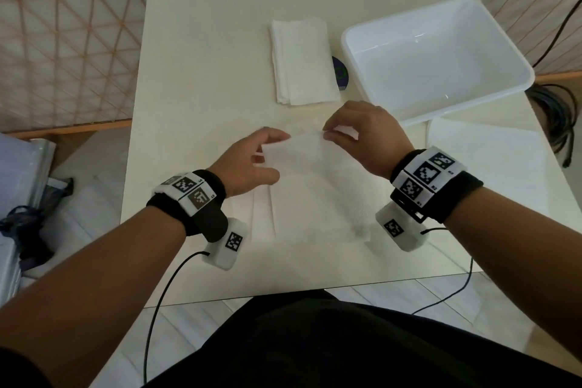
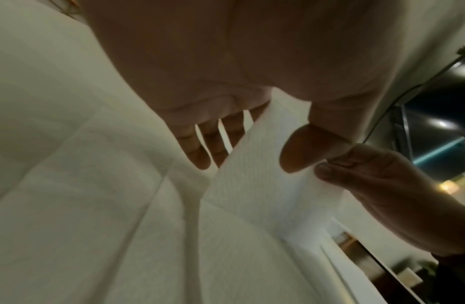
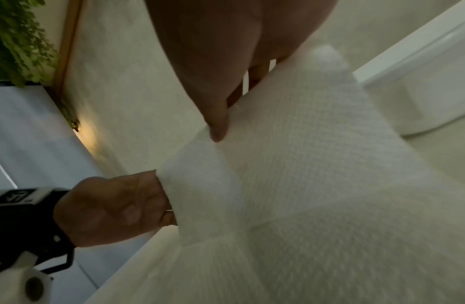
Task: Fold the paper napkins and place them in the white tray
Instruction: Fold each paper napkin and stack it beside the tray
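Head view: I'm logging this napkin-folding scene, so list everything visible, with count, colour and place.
Napkin being folded: one, white, table centre, far edge lifted by both hands.
Folded napkin stack: one pile, white, far centre, left of tray.
White tray: one, far right, nothing visible inside.
Flat napkin: one, white, right, near the tray.
Dark disc: one, between stack and tray, partly hidden.
Table: one, cream.
Cables: black, off the right edge.
Left hand: holds the napkin's left corner.
Right hand: pinches its right corner.
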Available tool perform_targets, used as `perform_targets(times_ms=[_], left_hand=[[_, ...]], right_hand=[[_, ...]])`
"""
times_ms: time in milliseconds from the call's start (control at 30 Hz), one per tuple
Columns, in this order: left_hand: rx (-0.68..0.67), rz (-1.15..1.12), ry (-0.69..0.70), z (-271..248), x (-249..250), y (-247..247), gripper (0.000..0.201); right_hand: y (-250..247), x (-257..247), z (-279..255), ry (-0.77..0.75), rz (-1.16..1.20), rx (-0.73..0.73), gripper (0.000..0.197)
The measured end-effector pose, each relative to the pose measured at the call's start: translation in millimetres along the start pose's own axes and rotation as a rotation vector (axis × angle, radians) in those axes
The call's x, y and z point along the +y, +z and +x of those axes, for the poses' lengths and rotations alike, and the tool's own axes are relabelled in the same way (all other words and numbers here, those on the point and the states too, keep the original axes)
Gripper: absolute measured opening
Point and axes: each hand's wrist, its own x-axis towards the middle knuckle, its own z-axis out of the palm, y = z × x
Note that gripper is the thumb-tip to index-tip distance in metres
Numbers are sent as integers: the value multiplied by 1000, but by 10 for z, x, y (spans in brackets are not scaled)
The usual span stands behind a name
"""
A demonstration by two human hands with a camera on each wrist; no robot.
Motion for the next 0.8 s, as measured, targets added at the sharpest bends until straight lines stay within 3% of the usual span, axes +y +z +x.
perform_targets(times_ms=[100,233,367,533,667,800], left_hand=[[-53,120,55,-65,-54,2,58],[-89,317,170,-136,-185,12,54],[-138,473,153,-145,-244,59,60],[-82,497,241,-162,-159,126,53],[-149,579,305,-121,-71,293,50],[-321,810,220,-66,-114,422,61]], right_hand=[[34,7,-202,-25,18,-47,8],[156,-3,-595,-75,-75,-230,4],[293,26,-763,49,-174,-369,22],[381,-170,-719,147,-172,-192,29],[576,-342,-606,179,-204,-104,26],[715,-332,-582,322,-277,-409,56]])
